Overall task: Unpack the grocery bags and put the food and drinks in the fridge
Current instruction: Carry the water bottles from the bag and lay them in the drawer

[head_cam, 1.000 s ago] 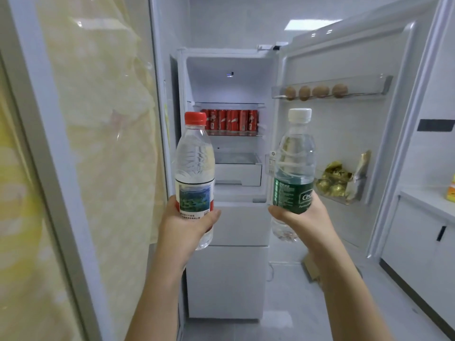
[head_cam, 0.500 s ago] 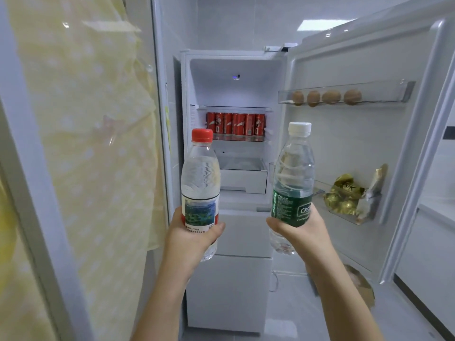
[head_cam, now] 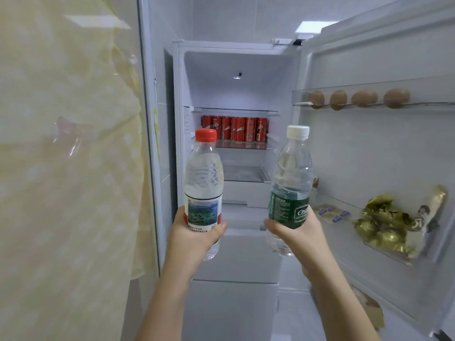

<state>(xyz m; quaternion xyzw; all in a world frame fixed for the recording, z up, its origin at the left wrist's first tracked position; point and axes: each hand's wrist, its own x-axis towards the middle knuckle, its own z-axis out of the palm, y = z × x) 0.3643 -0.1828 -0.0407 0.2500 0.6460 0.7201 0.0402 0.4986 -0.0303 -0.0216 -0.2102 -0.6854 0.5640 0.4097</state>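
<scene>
We see the left hand [head_cam: 194,236] gripping the red-capped bottle [head_cam: 203,190] upright; the right hand [head_cam: 296,236] grips the white-capped bottle [head_cam: 290,190], seemingly tilted slightly, cap up.

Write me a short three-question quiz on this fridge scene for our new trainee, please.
1. True or false: the left hand holds the red-capped bottle and the right hand holds the white-capped bottle.
2. Where do the red cans stand? A) on a shelf inside the fridge; B) on the floor; C) in a grocery bag.
3. Fill in: the top door shelf holds four ___.

Key: 1 true; 2 A; 3 eggs.
</scene>
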